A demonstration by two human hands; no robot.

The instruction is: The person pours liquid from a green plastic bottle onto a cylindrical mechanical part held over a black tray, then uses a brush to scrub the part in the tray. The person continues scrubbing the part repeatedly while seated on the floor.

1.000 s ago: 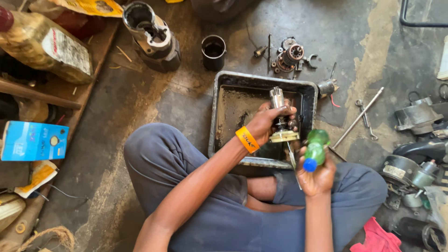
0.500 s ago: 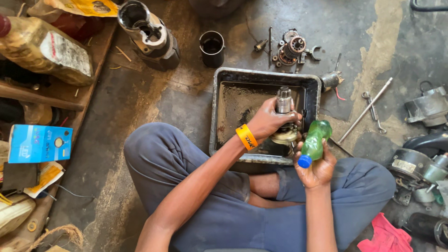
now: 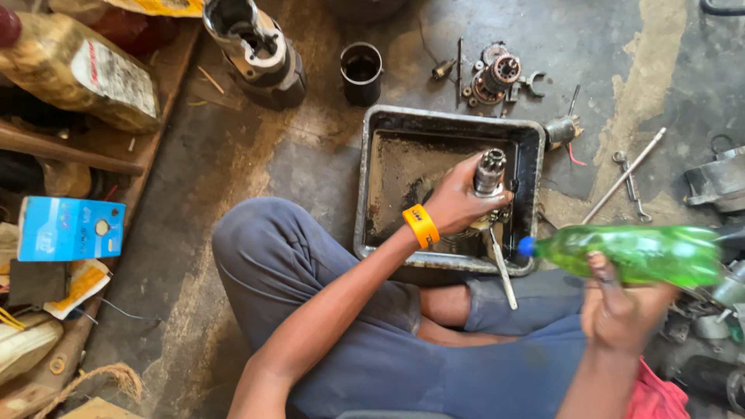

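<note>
- While the person sits cross-legged on the concrete floor point(image 3: 233, 155), a blue box point(image 3: 68, 227) and a large yellowish bottle point(image 3: 74, 66) lie along the wooden shelf at the far left, well apart from the work.
- Near the floor's top edge stand a grey motor housing point(image 3: 256, 50) and a small black cup point(image 3: 362, 72), just beyond the tray's far-left corner.
- The black metal tray point(image 3: 372, 155) sits in front of the knees, its bottom oily.
- The left hand point(image 3: 458, 206), with an orange wristband point(image 3: 421, 226), has its fingers wrapped around a metal geared shaft part point(image 3: 490, 172) held upright over the tray's right half.
- To do this well, I judge the part should stay above the tray so any runoff is caught, gripped low so the top remains exposed.
- The right hand point(image 3: 621, 310) has its fingers closed around a green plastic bottle point(image 3: 636, 254) with a blue cap, lying nearly level beside the tray's near-right corner; the cap points toward the part.
- A long rod point(image 3: 625, 176) and loose spanners lie right of the tray.
</note>
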